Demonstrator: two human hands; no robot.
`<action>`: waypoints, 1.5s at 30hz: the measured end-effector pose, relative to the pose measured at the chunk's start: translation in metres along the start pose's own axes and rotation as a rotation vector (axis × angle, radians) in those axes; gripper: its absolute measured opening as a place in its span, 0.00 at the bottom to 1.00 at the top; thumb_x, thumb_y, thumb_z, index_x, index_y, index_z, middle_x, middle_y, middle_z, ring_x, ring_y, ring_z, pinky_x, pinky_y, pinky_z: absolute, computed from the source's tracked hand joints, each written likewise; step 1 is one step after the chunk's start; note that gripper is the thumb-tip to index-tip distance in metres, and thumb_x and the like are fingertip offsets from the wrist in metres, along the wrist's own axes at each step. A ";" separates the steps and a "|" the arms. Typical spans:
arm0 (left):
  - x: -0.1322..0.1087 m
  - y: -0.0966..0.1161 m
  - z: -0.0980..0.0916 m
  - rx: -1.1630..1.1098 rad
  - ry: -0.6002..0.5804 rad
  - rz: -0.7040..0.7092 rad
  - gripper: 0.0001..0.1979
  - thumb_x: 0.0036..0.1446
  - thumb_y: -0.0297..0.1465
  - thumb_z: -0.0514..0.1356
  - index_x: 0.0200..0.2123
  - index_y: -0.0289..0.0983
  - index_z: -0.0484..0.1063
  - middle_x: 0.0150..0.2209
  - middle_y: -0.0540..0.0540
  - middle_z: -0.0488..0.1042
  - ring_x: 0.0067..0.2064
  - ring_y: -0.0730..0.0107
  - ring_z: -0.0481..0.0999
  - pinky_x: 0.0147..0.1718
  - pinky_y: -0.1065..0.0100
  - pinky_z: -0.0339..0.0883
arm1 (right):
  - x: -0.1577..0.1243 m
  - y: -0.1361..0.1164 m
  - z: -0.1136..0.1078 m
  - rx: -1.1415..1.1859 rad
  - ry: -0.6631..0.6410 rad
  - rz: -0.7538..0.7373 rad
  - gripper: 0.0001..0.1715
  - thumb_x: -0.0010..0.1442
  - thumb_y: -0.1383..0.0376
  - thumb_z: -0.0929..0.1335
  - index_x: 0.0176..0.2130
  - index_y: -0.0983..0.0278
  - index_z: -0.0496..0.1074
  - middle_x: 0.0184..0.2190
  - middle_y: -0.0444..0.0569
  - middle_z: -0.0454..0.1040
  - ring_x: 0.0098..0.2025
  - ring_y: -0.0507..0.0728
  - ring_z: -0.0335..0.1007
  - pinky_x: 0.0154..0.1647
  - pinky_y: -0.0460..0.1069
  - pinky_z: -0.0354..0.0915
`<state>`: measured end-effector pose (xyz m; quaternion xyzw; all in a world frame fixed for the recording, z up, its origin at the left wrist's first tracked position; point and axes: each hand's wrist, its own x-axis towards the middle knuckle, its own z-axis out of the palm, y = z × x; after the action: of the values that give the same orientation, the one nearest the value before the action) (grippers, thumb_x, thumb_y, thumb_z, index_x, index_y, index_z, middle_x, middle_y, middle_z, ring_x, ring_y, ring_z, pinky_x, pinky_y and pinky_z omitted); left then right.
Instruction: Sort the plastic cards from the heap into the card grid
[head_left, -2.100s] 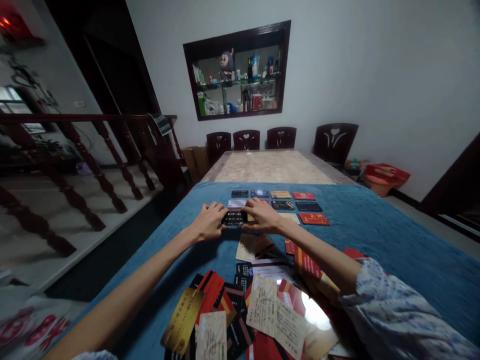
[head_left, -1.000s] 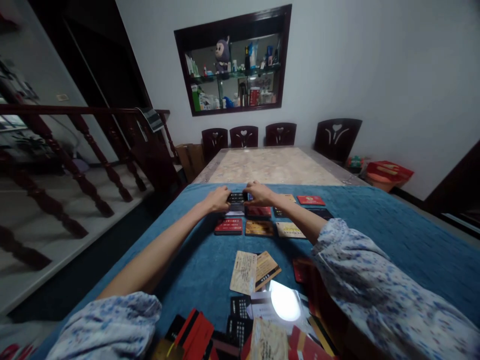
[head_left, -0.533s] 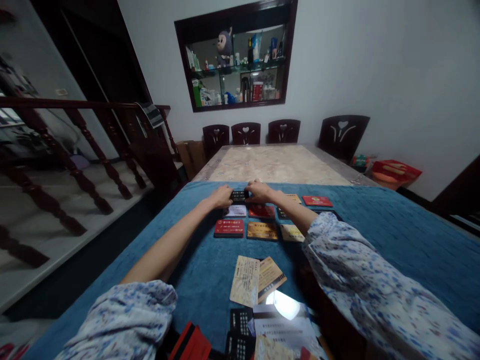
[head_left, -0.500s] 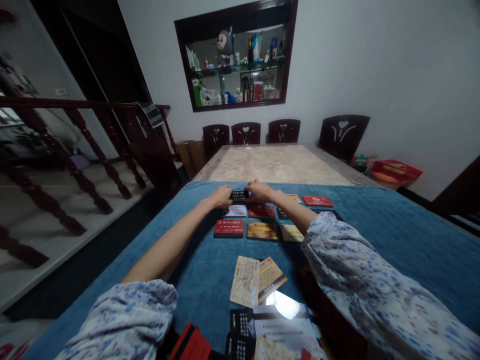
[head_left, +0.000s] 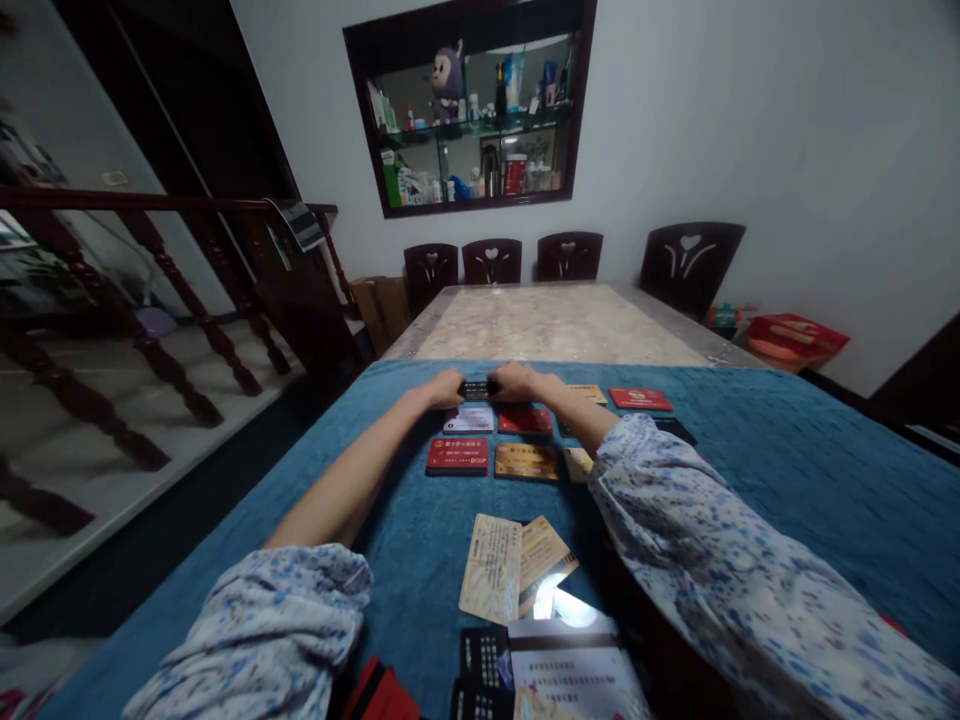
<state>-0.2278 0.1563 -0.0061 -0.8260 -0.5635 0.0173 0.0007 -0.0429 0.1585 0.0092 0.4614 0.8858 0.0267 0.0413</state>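
Both of my arms stretch across the blue cloth (head_left: 300,470) to a stack of black cards (head_left: 476,391) in the far row. My left hand (head_left: 445,387) grips the stack's left edge, and my right hand (head_left: 514,382) grips its right edge. Nearer to me lie a white card stack (head_left: 468,420) and a red one (head_left: 525,421). In the front row are a red stack (head_left: 457,456), a gold stack (head_left: 526,461) and a pale yellow card (head_left: 577,465), partly covered by my right arm.
Close to me lie loose beige cards (head_left: 491,568), black cards (head_left: 484,655), a shiny white sheet (head_left: 574,665) and red cards (head_left: 382,693). A red stack (head_left: 640,399) sits at the far right. Chairs (head_left: 491,262) stand behind the table; a railing (head_left: 165,205) runs on the left.
The view has shifted slightly. My hands stay at the black card stack, and my right forearm now covers more of the pale yellow card.
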 end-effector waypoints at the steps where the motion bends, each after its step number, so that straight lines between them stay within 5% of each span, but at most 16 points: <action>1: 0.001 -0.001 0.000 -0.001 -0.005 0.003 0.16 0.48 0.25 0.60 0.43 0.35 0.77 0.42 0.44 0.78 0.47 0.60 0.76 0.47 0.68 0.69 | 0.000 -0.001 0.000 -0.002 -0.001 0.002 0.25 0.58 0.55 0.68 0.52 0.62 0.75 0.55 0.58 0.73 0.57 0.67 0.66 0.48 0.56 0.68; 14: 0.004 -0.001 0.000 -0.026 -0.046 0.010 0.14 0.46 0.25 0.60 0.39 0.34 0.77 0.40 0.43 0.78 0.44 0.57 0.77 0.43 0.67 0.72 | 0.013 -0.004 0.006 -0.020 -0.024 0.033 0.24 0.54 0.60 0.68 0.50 0.64 0.77 0.52 0.60 0.75 0.56 0.69 0.67 0.48 0.58 0.70; 28: -0.011 -0.008 -0.003 -0.053 0.058 -0.036 0.32 0.50 0.24 0.58 0.61 0.34 0.63 0.54 0.40 0.73 0.54 0.59 0.73 0.54 0.66 0.66 | 0.000 -0.004 -0.006 -0.033 -0.028 0.024 0.30 0.54 0.55 0.70 0.53 0.63 0.74 0.54 0.61 0.73 0.58 0.70 0.63 0.51 0.59 0.67; 36: -0.051 -0.007 -0.010 -0.080 0.218 -0.080 0.19 0.58 0.28 0.56 0.53 0.35 0.70 0.51 0.41 0.72 0.48 0.64 0.74 0.52 0.67 0.68 | -0.027 -0.010 -0.016 -0.032 0.121 -0.052 0.26 0.58 0.56 0.69 0.55 0.59 0.73 0.55 0.59 0.71 0.59 0.69 0.59 0.53 0.62 0.61; 40: -0.074 0.002 -0.010 -0.089 0.299 -0.057 0.12 0.60 0.28 0.54 0.45 0.34 0.73 0.46 0.41 0.73 0.46 0.63 0.74 0.50 0.65 0.68 | -0.047 -0.021 -0.020 -0.034 0.208 -0.096 0.17 0.63 0.61 0.65 0.48 0.61 0.77 0.51 0.58 0.75 0.56 0.66 0.61 0.49 0.58 0.59; 45: -0.103 0.017 -0.010 -0.079 0.337 -0.049 0.09 0.61 0.27 0.51 0.35 0.35 0.72 0.40 0.41 0.72 0.42 0.62 0.73 0.45 0.63 0.68 | -0.074 -0.036 -0.022 -0.045 0.286 -0.109 0.19 0.67 0.64 0.59 0.43 0.64 0.78 0.47 0.59 0.77 0.53 0.65 0.63 0.46 0.56 0.56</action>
<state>-0.2495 0.0545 0.0061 -0.8027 -0.5754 -0.1437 0.0629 -0.0323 0.0770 0.0317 0.4031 0.9055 0.1097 -0.0737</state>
